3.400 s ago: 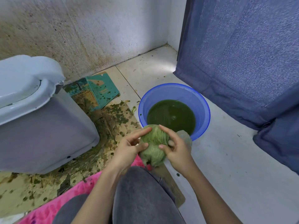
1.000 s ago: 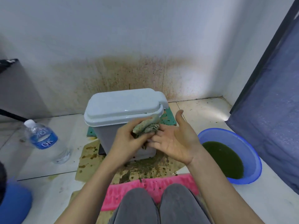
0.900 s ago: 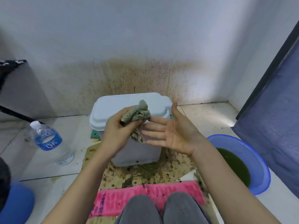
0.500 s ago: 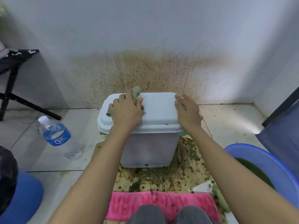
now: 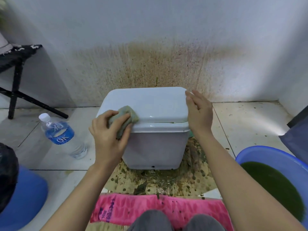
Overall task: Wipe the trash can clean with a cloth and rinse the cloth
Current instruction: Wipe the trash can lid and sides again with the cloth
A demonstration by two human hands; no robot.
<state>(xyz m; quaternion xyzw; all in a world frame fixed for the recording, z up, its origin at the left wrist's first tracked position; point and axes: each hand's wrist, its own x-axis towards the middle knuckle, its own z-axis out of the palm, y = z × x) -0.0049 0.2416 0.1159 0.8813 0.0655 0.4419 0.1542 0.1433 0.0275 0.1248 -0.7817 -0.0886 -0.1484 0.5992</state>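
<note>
At front-left corner of white plastic trash can (image 5: 155,147): left hand (image 5: 108,132) clutched wadded green cloth (image 5: 128,114), right hand (image 5: 199,112) lay flat, bracing; overlapping strokes advised.

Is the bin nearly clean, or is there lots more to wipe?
Partway. The trash can lid already looks white on top. The left hand presses the cloth on its front corner; the right hand rests against its side. Left: the green streak under the lid's front edge, then rinsing the cloth in the basin.
</note>
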